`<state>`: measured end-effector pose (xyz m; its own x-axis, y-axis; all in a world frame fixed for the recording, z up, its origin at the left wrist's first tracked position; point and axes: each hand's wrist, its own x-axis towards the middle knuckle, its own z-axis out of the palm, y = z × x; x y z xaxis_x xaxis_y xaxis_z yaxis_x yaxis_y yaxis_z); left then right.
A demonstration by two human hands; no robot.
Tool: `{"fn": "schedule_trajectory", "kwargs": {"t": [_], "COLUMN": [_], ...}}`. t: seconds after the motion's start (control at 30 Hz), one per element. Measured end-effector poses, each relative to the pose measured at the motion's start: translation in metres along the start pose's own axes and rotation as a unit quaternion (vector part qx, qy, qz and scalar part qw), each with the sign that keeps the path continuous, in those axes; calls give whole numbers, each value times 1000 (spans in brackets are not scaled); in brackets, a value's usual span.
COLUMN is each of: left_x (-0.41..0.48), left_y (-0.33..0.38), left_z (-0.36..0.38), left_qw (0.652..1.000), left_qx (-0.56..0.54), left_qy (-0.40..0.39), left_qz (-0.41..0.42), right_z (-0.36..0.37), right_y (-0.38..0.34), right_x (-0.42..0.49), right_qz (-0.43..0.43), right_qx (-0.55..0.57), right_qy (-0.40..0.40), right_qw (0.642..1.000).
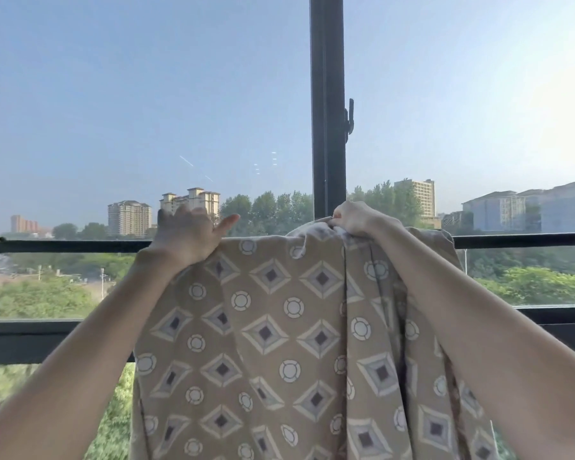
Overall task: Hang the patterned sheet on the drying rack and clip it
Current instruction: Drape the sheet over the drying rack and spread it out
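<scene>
Nearest the camera, two bare forearms reach up and forward, the left forearm [80, 343] from the lower left and the right forearm [478, 327] from the lower right. Between them hangs the patterned sheet [273, 327], a tan fall of diamonds and rings that runs out of view at the bottom. Its top fold lies over the top rail [63, 246] of the drying rack, with the fold's long axis running left to right along that rail. It covers only the middle stretch, and bare rail shows towards both ends. The left hand [183, 237] rests on the sheet's upper left corner, its fingers [180, 215] spread and fairly straight and the thumb pointing right; it presses the cloth and grips nothing that shows. The right hand [356, 219] is at the bunched right part of the fold, its fingers curled and pinching a gathered ridge of cloth just above the rail. The cloth below and to the right of that hand is pleated, so the coming move likely turns on drawing the fold rightward along the rail, and the right hand is better placed for it. No clip is in view. A broader dark bar [30, 336] crosses behind the sheet, and beyond it stands the window post [327, 94] with its handle [350, 119], then trees [266, 207] and buildings [129, 217]
</scene>
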<state>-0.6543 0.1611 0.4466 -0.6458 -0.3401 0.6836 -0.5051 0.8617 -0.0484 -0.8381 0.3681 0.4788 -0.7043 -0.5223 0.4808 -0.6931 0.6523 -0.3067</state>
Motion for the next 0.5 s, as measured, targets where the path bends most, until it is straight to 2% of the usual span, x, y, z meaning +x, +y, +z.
{"fn": "schedule_trajectory", "kwargs": {"t": [0.1, 0.23, 0.3, 0.4, 0.5], "left_x": [-19, -23, -16, -5, -5], "left_y": [45, 93, 100, 102, 102], "left_z": [0, 9, 8, 8, 11], "left_qw": [988, 972, 970, 971, 973], "left_qx": [-122, -93, -84, -104, -119], "left_qy": [-23, 110, 100, 49, 43], "left_qz": [90, 185, 204, 208, 194], "right_z": [-1, -4, -7, -10, -4], "right_y": [-2, 4, 11, 20, 31], "right_x": [-3, -7, -10, -18, -33], "right_qz": [7, -11, -24, -28, -77], "right_qx": [0, 20, 40, 64, 72], "right_qy": [-16, 13, 50, 168, 326], "right_qw": [1000, 1000, 998, 983, 939]}}
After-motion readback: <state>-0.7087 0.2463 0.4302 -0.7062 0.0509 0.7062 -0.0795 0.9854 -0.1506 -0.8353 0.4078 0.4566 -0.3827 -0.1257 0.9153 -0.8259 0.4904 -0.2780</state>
